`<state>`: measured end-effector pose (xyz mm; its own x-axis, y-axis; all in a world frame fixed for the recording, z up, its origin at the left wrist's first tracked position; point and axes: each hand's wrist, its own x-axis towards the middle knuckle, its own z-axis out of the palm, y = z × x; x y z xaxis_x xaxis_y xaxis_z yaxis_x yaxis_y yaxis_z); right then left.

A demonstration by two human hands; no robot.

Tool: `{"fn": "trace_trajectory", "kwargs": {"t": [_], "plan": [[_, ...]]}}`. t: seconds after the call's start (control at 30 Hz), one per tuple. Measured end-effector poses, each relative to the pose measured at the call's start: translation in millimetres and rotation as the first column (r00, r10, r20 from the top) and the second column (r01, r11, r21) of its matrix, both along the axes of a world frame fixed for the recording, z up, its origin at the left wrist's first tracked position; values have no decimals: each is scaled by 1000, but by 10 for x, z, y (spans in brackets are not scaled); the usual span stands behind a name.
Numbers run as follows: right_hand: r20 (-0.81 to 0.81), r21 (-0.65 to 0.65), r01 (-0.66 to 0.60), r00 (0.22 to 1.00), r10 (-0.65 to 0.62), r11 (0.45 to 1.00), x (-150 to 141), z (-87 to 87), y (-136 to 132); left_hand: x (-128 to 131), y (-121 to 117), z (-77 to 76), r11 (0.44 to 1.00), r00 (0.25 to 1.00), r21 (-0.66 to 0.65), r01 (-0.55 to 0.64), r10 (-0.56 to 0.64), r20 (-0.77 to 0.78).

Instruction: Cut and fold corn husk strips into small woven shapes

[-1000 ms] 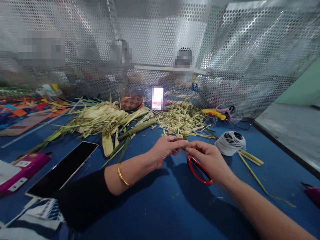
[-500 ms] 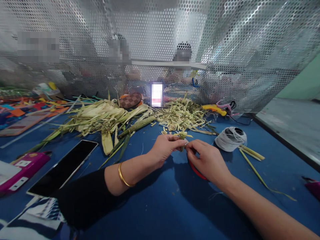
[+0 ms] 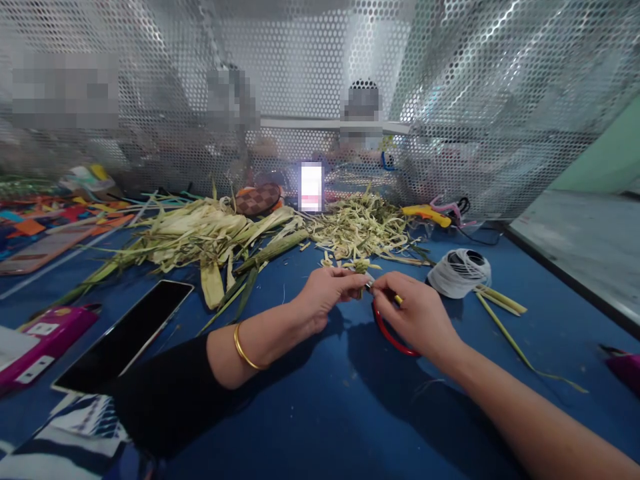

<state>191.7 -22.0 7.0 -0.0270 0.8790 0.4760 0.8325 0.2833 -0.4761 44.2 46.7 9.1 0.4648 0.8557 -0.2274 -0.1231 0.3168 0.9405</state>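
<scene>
My left hand (image 3: 325,293) is closed in a pinch on a small piece of folded leaf strips (image 3: 361,265), green and pale yellow. Right beside it, the thumb and fingers of my right hand (image 3: 413,300) are pressed together close to the piece. A small shiny bit (image 3: 369,285) shows between the two hands; what the right fingers grip is too hidden to name. Under the right hand a red loop (image 3: 393,340) curves out, looking like a scissors handle, mostly covered by the palm.
Piles of pale husk leaves (image 3: 200,227) and shredded strips (image 3: 365,230) lie at the back. A spool of white thread (image 3: 459,273) stands right, near a leaf stalk (image 3: 505,337) and a yellow tool (image 3: 426,215). Left are a black phone (image 3: 125,337) and a magenta case (image 3: 55,343). A perforated metal screen (image 3: 305,80) rises behind.
The view has shifted slightly. A shiny bit now shows between the hands, and more of the red loop is visible under my right hand. My left hand keeps its pinch.
</scene>
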Motion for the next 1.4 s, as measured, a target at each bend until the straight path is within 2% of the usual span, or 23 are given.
{"fn": "trace_trajectory", "kwargs": {"t": [0.07,0.17,0.23,0.3,0.4,0.53,0.67,0.8,1.03,1.23,1.4], "plan": [[-191,-131,-11,981,-14,991,-8,29,6,3,-1,3,999,1000,-30,-13,14,18],[-451,-331,-80,889,-83,940,-36,60,23,6,-15,11,997,998,-58,-46,49,36],[-556,-377,-141,825,-102,915,-70,55,31,11,-32,8,995,997,-82,-60,63,39],[-600,-364,-148,792,-110,920,-103,30,36,18,-48,-4,994,997,-91,-59,63,39],[-613,-346,-129,781,-120,929,-128,-6,38,25,-62,-22,997,998,-61,-51,53,35],[-626,-360,-181,774,-93,915,-99,6,39,20,-55,-10,999,999,-24,-39,38,-13],[-596,-376,-189,799,-80,907,-47,51,37,4,-36,21,999,996,52,-7,12,-84],[-554,-404,-160,826,-102,901,-10,58,38,-7,-21,36,995,992,99,21,-8,-129],[-434,-363,-41,891,-130,931,8,19,53,-6,2,25,997,993,58,50,-44,-106],[-519,-325,-162,854,-32,932,-38,-2,57,-2,-12,3,997,994,68,46,-39,-103],[-510,-396,-186,859,-47,899,36,19,67,-38,18,60,981,976,85,175,-161,-149]]}}
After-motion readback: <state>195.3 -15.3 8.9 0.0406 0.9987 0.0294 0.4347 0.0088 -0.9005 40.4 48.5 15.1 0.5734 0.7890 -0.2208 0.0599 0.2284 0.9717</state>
